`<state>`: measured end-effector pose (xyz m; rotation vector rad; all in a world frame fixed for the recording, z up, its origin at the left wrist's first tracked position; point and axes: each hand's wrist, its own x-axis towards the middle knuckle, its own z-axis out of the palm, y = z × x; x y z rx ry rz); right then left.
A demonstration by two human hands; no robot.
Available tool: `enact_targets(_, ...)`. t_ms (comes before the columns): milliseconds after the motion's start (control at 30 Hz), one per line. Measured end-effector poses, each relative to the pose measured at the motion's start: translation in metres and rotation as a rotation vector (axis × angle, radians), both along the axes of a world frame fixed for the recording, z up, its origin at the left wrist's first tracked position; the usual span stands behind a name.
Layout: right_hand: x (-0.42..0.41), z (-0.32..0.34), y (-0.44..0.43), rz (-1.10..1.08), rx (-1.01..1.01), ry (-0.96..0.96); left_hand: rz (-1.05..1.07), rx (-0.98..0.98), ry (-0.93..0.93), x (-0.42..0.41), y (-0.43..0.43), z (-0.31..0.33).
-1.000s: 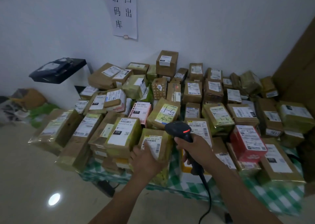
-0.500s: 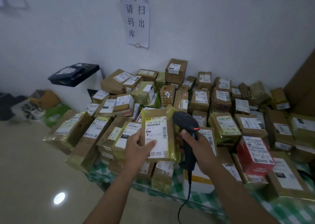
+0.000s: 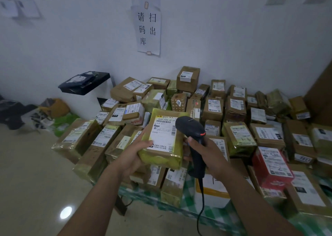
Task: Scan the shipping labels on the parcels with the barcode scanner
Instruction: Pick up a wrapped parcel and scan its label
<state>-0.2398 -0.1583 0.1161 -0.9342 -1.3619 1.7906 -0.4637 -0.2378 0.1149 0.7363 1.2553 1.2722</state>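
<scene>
Head view: L hand (image 3: 136, 153) grips a yellow-taped parcel (image 3: 161, 157) from below-left, thumb on its front. Parcel is held up over the pile of parcels (image 3: 239, 137) on the green-check table (image 3: 221, 216). Its white label (image 3: 162, 133) faces up w/ barcodes showing. R hand (image 3: 208, 155) wraps the black scanner (image 3: 194, 133) handle. Scanner head is just beside the label's right edge, cable (image 3: 201, 208) hanging down.

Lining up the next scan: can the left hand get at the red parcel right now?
Probably not: the left hand grips the yellow-taped parcel, and the right hand with the scanner sits between it and the red parcel.
</scene>
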Motion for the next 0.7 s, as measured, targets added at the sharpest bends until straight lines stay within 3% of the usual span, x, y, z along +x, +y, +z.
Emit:
enact_targets(133,0.002,0.006,-0.001,0.032,0.063,-0.079,-0.012,-0.010,0.160,-0.017,0.003,0.011)
enact_targets(333,0.017,0.011,0.006,0.099,0.330,-0.434,0.025,0.008,0.624,-0.040,0.006,0.037)
enact_targets(700,0.023,0.022,0.007,0.251,0.505,-0.693,0.022,-0.019,0.700,-0.058,-0.001,0.042)
